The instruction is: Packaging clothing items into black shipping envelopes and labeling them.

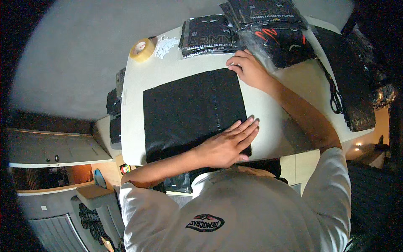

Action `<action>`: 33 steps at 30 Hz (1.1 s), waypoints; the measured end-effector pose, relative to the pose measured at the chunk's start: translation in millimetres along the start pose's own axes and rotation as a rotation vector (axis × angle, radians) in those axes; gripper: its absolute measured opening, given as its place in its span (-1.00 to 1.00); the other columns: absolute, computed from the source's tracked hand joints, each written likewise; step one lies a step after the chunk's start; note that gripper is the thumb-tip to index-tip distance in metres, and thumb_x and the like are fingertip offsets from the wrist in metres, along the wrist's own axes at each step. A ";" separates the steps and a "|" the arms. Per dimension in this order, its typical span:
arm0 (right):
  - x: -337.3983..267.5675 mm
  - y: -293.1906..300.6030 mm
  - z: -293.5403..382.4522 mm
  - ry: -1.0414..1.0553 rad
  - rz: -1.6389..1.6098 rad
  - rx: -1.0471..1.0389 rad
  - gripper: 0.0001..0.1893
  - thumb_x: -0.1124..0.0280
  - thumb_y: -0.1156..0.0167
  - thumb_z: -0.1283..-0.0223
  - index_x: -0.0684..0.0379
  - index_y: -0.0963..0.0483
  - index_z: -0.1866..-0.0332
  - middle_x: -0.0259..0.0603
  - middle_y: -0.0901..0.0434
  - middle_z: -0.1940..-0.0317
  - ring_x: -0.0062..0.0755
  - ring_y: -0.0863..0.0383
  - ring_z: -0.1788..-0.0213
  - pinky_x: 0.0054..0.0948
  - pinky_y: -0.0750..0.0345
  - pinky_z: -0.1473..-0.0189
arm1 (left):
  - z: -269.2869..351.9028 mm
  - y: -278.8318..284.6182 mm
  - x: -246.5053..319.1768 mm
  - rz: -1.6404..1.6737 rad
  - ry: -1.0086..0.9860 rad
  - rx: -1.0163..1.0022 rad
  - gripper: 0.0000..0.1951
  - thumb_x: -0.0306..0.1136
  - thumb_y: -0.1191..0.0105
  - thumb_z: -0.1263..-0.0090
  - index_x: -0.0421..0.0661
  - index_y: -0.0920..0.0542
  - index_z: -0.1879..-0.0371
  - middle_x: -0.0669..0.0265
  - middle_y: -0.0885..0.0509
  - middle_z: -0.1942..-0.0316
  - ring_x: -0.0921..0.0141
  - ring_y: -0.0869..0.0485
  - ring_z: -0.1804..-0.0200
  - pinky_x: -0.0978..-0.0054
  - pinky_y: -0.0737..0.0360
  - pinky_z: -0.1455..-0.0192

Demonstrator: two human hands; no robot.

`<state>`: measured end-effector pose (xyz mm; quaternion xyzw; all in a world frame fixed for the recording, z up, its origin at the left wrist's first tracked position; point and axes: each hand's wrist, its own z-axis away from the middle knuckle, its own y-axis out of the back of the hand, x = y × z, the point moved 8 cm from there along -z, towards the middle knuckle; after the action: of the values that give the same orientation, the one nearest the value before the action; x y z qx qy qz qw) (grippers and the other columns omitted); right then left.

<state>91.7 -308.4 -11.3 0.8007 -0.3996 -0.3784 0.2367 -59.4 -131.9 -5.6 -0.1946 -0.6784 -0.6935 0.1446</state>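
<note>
A flat black plastic mailing bag (189, 110) lies on the white tabletop in front of me, with a faint line of print along its right part. My left hand (225, 143) rests palm down across its lower right area. The fingertips reach just past the bag's right edge. At the far right corner of the bag is my right hand (248, 67), its fingers loosely bent and thumb apart from them. Nothing shows between them. Beyond that hand are clear-wrapped packs of folded black printed garments (207, 37), with a further stack (277, 44) to their right.
A roll of clear tape (142, 49) stands at the far left of the white table (133, 126), beside a pile of small white slips (166, 46). Black-handled scissors (336, 97) lie at the right. Black plastic bags (355, 82) cover the table's right edge.
</note>
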 end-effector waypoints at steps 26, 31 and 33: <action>12.7 -2.3 -2.0 0.051 -0.048 0.088 -0.87 0.36 -0.40 -0.24 0.17 -0.62 0.29 -0.17 -0.59 0.50 -0.14 -0.62 0.32 -0.18 -0.54 0.16 | 12.2 15.3 -14.2 -0.190 -0.132 -0.073 -0.40 -0.42 0.00 -0.43 -0.20 -0.37 -0.50 0.14 -0.29 -0.61 0.12 -0.27 -0.62 0.07 -0.25 -0.65; 14.7 -3.4 -0.2 0.016 -0.069 0.072 -0.85 0.35 -0.39 -0.26 0.18 -0.61 0.29 -0.18 -0.58 0.49 -0.15 -0.60 0.33 -0.18 -0.53 0.16 | 27.7 -4.8 6.1 -0.231 -0.169 -0.162 -0.37 -0.36 -0.05 -0.42 -0.09 -0.38 -0.52 0.30 -0.18 -0.66 0.13 -0.12 -0.68 -0.14 -0.16 -0.65; 14.9 -4.8 -1.8 0.015 -0.073 0.073 -0.85 0.35 -0.39 -0.26 0.18 -0.61 0.29 -0.18 -0.57 0.50 -0.15 -0.59 0.34 -0.18 -0.52 0.16 | 31.1 -6.3 8.1 -0.230 -0.178 -0.143 -0.37 -0.32 -0.07 -0.41 -0.06 -0.40 -0.51 0.31 -0.17 -0.67 0.10 -0.09 -0.68 -0.25 -0.16 -0.62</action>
<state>101.2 -317.7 -19.7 0.8256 -0.3820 -0.3658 0.1966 -67.1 -100.1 -7.4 -0.1862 -0.6552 -0.7321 -0.0106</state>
